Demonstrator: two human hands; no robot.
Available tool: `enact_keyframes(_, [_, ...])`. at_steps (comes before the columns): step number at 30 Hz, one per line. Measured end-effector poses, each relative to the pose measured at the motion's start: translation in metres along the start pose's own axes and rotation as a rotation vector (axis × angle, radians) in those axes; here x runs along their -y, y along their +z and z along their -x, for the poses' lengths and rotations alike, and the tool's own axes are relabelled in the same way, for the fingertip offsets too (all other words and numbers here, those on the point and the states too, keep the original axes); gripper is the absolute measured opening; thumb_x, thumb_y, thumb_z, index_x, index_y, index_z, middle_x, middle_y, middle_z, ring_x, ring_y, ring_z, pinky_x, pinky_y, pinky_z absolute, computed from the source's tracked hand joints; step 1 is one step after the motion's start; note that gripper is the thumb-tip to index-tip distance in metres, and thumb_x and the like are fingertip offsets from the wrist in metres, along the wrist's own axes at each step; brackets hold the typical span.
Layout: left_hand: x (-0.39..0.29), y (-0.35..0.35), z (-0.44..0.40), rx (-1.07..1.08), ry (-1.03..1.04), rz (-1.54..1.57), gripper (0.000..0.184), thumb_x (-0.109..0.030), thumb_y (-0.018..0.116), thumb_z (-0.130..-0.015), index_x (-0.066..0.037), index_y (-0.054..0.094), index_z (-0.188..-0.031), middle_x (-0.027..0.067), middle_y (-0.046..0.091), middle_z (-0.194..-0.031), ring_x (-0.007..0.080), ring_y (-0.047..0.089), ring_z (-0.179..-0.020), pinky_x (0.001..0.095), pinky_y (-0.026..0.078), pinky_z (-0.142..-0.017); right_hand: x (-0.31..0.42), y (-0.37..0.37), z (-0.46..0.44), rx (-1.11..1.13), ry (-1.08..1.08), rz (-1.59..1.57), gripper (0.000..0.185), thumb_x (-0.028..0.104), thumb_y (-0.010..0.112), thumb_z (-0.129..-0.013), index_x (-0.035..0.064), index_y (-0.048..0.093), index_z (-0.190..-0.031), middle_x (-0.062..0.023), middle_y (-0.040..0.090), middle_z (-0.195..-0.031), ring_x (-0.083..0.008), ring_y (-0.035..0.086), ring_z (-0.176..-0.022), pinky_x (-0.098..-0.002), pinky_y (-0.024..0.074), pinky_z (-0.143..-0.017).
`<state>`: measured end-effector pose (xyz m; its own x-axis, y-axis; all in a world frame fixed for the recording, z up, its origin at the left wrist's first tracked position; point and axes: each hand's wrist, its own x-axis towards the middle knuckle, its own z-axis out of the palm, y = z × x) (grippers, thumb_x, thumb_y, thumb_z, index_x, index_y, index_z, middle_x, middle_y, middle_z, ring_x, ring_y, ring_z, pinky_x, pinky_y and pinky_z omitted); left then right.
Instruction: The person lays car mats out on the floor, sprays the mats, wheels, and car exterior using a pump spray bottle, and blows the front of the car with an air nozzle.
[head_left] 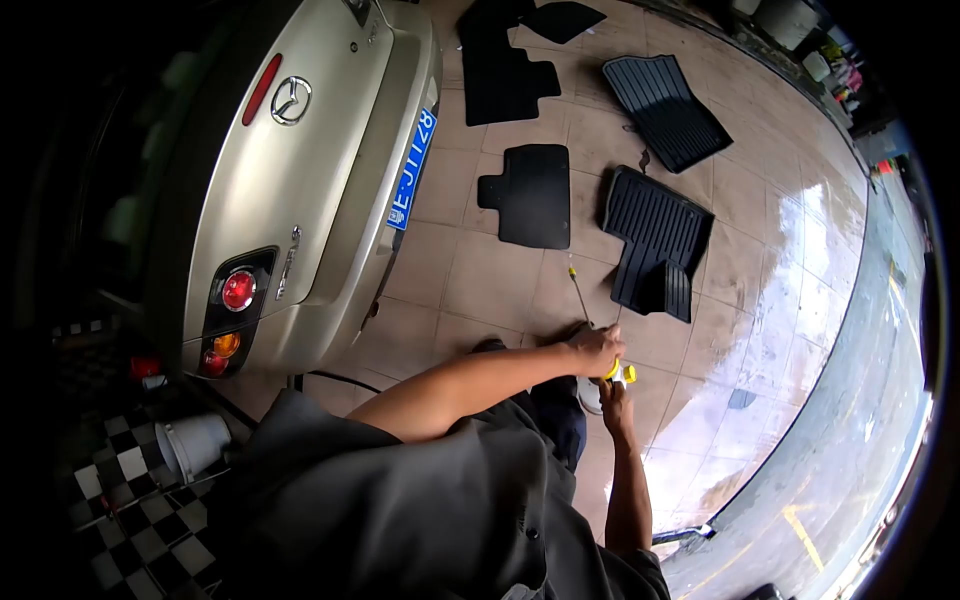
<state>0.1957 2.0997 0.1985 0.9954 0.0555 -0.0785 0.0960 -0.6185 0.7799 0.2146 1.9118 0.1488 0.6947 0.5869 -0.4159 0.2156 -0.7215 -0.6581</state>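
Note:
My left hand (598, 349) is closed around the front of a pressure washer gun, where its thin lance begins. Just behind it, my right hand (617, 408) grips the gun's rear part, its fingers partly hidden. Yellow and white parts of the pressure washer gun (627, 374) show between the two hands. From the left hand the lance points away from me to a small yellow nozzle tip, close to the near edge of a flat black floor mat (535, 196). A ribbed black floor mat (655, 235) with a raised flap lies right of the lance.
A beige car's rear (300, 180) stands on the left. Another ribbed mat (668, 110) and a dark carpet mat (505, 85) lie farther off on the tiles. A white bucket (192, 446) sits at lower left. A black hose (345, 379) runs beside the car. Wet-looking, shiny floor lies right.

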Motion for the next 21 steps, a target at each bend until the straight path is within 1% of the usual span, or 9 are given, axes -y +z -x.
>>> enact_keyframes(5, [-0.026, -0.008, -0.049, -0.073, 0.023, 0.009, 0.008, -0.006, 0.054, -0.072, -0.003, 0.061, -0.074, 0.0126, 0.050, -0.086, 0.0279, 0.056, -0.077, 0.0360, 0.046, -0.066, -0.072, -0.024, -0.031, 0.048, -0.011, -0.118, 0.036, 0.029, 0.055, -0.085, -0.0022, 0.046, -0.070, -0.0112, 0.050, -0.056, -0.0172, 0.048, -0.049, -0.0321, 0.0378, -0.045])
enact_keyframes(7, [-0.030, -0.040, -0.075, -0.009, -0.085, 0.086, 0.008, -0.007, 0.054, -0.071, -0.003, 0.060, -0.071, 0.0156, 0.051, -0.087, 0.0291, 0.056, -0.079, 0.0366, 0.046, -0.071, -0.080, -0.044, -0.044, 0.179, 0.232, -0.170, 0.035, 0.029, 0.055, -0.084, -0.0023, 0.047, -0.070, -0.0109, 0.051, -0.056, -0.0170, 0.048, -0.049, -0.0321, 0.0377, -0.045])
enact_keyframes(9, [-0.017, -0.024, -0.068, -0.016, -0.091, 0.021, 0.007, -0.005, 0.055, -0.071, -0.006, 0.062, -0.072, 0.0107, 0.051, -0.081, 0.0258, 0.056, -0.075, 0.0340, 0.046, -0.064, -0.102, -0.045, -0.057, 0.188, 0.099, -0.098, 0.037, 0.031, 0.055, -0.084, -0.0025, 0.048, -0.070, -0.0106, 0.051, -0.056, -0.0157, 0.050, -0.050, -0.0312, 0.0380, -0.044])
enact_keyframes(10, [-0.014, -0.027, -0.070, -0.080, -0.096, 0.010, 0.007, -0.004, 0.055, -0.070, -0.007, 0.062, -0.071, 0.0106, 0.051, -0.080, 0.0255, 0.056, -0.074, 0.0338, 0.045, -0.063, -0.128, -0.034, -0.065, 0.176, 0.060, -0.069, 0.037, 0.032, 0.056, -0.083, -0.0033, 0.050, -0.073, -0.0148, 0.053, -0.058, -0.0230, 0.051, -0.051, -0.0349, 0.0403, -0.048])
enact_keyframes(13, [0.018, -0.001, -0.070, -0.133, -0.207, 0.006, 0.006, -0.004, 0.055, -0.070, -0.007, 0.059, -0.067, 0.0102, 0.050, -0.074, 0.0253, 0.056, -0.069, 0.0344, 0.045, -0.058, -0.074, -0.047, -0.080, 0.179, 0.091, 0.097, 0.037, 0.034, 0.055, -0.082, -0.0028, 0.053, -0.077, -0.0217, 0.055, -0.064, -0.0360, 0.054, -0.057, -0.0420, 0.0422, -0.054])
enact_keyframes(14, [0.030, 0.011, -0.066, -0.138, -0.252, 0.057, 0.004, -0.004, 0.056, -0.069, -0.007, 0.058, -0.067, 0.0114, 0.050, -0.075, 0.0268, 0.056, -0.069, 0.0358, 0.045, -0.059, -0.057, -0.047, -0.088, 0.244, 0.115, 0.206, 0.039, 0.037, 0.053, -0.082, -0.0014, 0.055, -0.080, -0.0265, 0.056, -0.072, -0.0451, 0.054, -0.069, -0.0471, 0.0422, -0.061])
enact_keyframes(17, [0.069, 0.029, -0.060, -0.169, -0.312, 0.091, 0.003, -0.006, 0.056, -0.069, -0.007, 0.056, -0.066, 0.0128, 0.050, -0.075, 0.0293, 0.056, -0.068, 0.0378, 0.045, -0.061, -0.042, -0.030, -0.109, 0.321, 0.175, 0.194, 0.040, 0.040, 0.052, -0.081, -0.0002, 0.057, -0.080, -0.0257, 0.057, -0.073, -0.0438, 0.055, -0.073, -0.0475, 0.0433, -0.063])
enact_keyframes(19, [0.083, 0.058, -0.052, -0.037, -0.403, 0.041, 0.011, -0.008, 0.057, -0.071, -0.006, 0.055, -0.082, 0.0163, 0.049, -0.083, 0.0294, 0.056, -0.073, 0.0385, 0.045, -0.063, -0.014, -0.021, -0.122, 0.342, 0.020, 0.233, 0.036, 0.037, 0.053, -0.081, 0.0019, 0.053, -0.073, -0.0238, 0.057, -0.068, -0.0419, 0.056, -0.068, -0.0477, 0.0434, -0.059])
enact_keyframes(21, [0.097, 0.062, -0.058, -0.133, -0.362, 0.043, 0.018, -0.012, 0.054, -0.077, -0.005, 0.050, -0.093, 0.0149, 0.050, -0.086, 0.0307, 0.055, -0.077, 0.0375, 0.046, -0.064, -0.025, -0.001, -0.134, 0.314, 0.034, 0.099, 0.034, 0.037, 0.052, -0.082, 0.0028, 0.051, -0.076, -0.0235, 0.057, -0.070, -0.0428, 0.055, -0.068, -0.0481, 0.0425, -0.058])
